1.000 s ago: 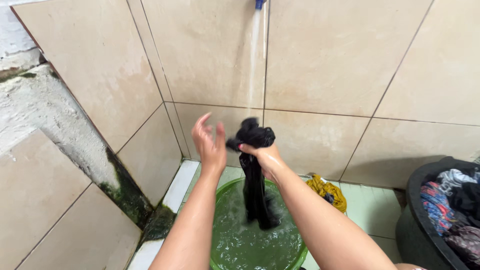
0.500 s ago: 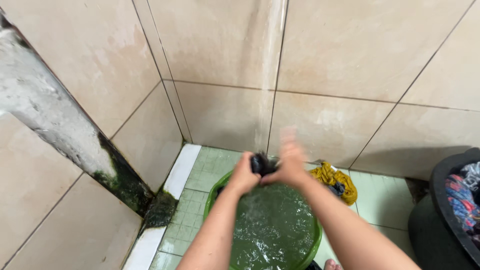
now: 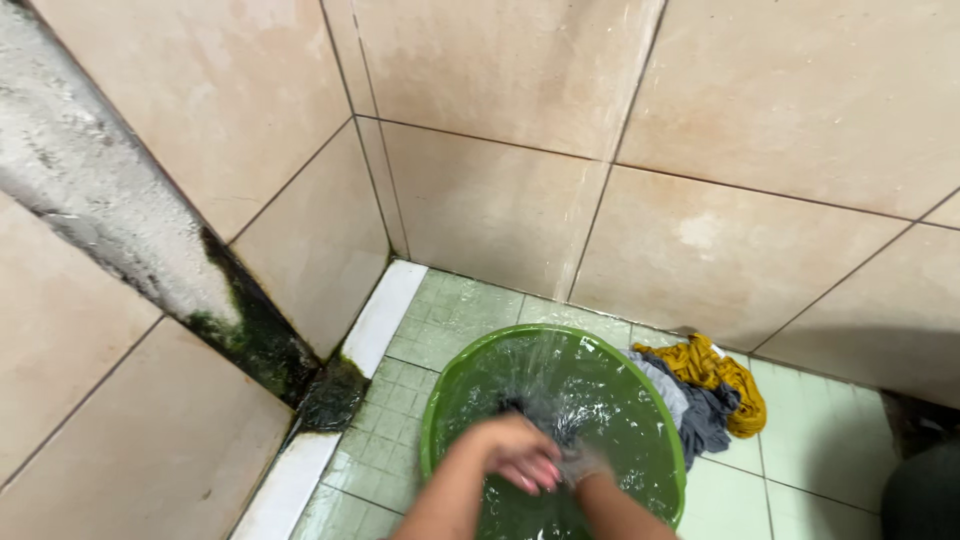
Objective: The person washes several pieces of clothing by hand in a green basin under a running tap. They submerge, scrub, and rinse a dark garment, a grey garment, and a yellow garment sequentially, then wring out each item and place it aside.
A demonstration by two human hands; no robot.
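A round green basin (image 3: pixel 452 392) full of water stands on the pale green floor tiles. A stream of water (image 3: pixel 590 215) falls from above into it. My left hand (image 3: pixel 515 452) is at the water's surface, fingers curled over a black garment (image 3: pixel 512 407) that is mostly under water. Beside it my right hand (image 3: pixel 583 464) is submerged in the splash and blurred; its grip cannot be made out.
A yellow cloth (image 3: pixel 715 376) and a grey cloth (image 3: pixel 700 412) lie in a heap on the floor right of the basin. Beige tiled walls enclose the corner, with a mouldy ledge (image 3: pixel 255 345) at left. A dark tub's edge (image 3: pixel 925 490) shows at far right.
The black garment, held up under the stream a second ago, has gone down into the basin with both hands. The view has tilted downward.
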